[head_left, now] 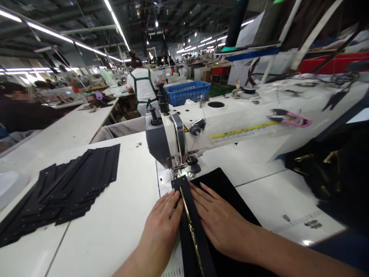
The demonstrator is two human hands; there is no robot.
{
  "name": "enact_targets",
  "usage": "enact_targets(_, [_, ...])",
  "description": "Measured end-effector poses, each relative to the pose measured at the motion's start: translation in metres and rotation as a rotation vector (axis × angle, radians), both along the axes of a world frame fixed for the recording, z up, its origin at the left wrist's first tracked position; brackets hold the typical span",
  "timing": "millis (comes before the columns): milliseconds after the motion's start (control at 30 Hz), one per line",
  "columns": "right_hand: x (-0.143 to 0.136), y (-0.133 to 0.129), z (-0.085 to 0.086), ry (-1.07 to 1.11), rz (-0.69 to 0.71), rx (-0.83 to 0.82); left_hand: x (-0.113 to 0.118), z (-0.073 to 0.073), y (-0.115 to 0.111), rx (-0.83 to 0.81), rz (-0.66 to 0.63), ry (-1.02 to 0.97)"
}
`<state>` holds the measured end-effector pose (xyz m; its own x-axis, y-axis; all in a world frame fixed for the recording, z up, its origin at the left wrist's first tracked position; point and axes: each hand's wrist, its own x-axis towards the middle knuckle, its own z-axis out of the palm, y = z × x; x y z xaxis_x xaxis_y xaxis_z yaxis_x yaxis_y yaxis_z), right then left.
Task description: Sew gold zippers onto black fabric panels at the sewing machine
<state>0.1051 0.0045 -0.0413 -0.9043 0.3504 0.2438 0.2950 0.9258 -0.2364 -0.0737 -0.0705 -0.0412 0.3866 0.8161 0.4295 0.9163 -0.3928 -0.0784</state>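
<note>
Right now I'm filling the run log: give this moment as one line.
left hand: flat beside zipper | right hand: flat on black panel | zipper end under sewing machine foot | black strips stacked at left

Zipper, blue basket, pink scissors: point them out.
zipper [188, 221], head view, on its gold teeth.
blue basket [188, 93], head view, on its front wall.
pink scissors [296, 120], head view, on the handle.

I saw a white table [115, 215] carrying black strips [63, 188], a sewing machine [219, 123] and zipper fabric [227, 192].
</note>
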Motion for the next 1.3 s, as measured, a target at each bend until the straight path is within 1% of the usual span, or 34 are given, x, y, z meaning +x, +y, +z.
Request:
enact_targets(100, [-0.004, 0.01, -0.001, -0.008, -0.01, 0.016, -0.001, 0.001, 0.011, -0.006, 0.009, -0.035])
enact_targets(200, [-0.009, 0.023, -0.002, -0.003, 0.013, 0.023, -0.003, 0.001, 0.024, 0.013, 0.007, -0.076])
enact_targets(300, [-0.012, 0.032, -0.003, 0.014, 0.017, 0.02, -0.005, 0.001, 0.032, 0.032, 0.006, -0.087])
enact_targets(500, [-0.013, 0.033, -0.002, 0.015, 0.03, -0.005, -0.006, -0.002, 0.032, 0.049, 0.015, -0.031])
enact_targets(667, [-0.012, 0.033, 0.001, 0.001, 0.023, -0.038, -0.007, -0.002, 0.034, 0.071, 0.004, 0.022])
enact_targets(1100, [-0.011, 0.035, -0.001, 0.016, 0.027, -0.041, -0.002, 0.001, 0.032, 0.034, 0.019, 0.036])
enact_targets(1300, [-0.011, 0.034, -0.002, 0.019, 0.017, -0.022, -0.002, 0.0, 0.032, 0.055, 0.016, 0.036])
